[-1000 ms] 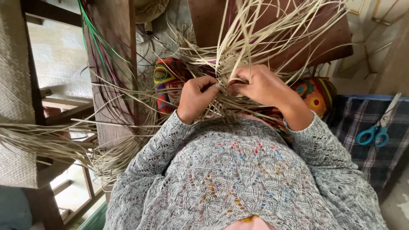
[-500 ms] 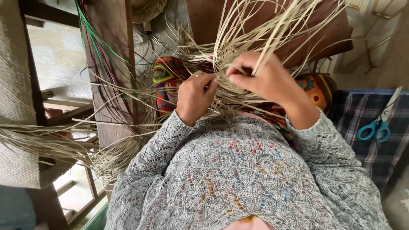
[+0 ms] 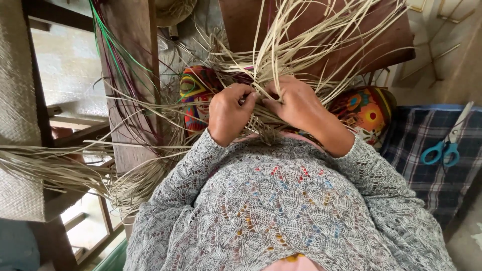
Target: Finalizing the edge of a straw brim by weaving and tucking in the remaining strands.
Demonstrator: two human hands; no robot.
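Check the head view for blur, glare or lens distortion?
Head view: soft, even daylight, no glare; the left hand, right hand and straw strips are fairly sharp; the scissors near the edge look softer; wide-lens stretch shows at the borders.

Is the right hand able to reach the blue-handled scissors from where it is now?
Probably yes, once it lets go. The right hand grips the pale straw strips, while the scissors lie uncovered on the plaid cloth at that side, with nothing between.
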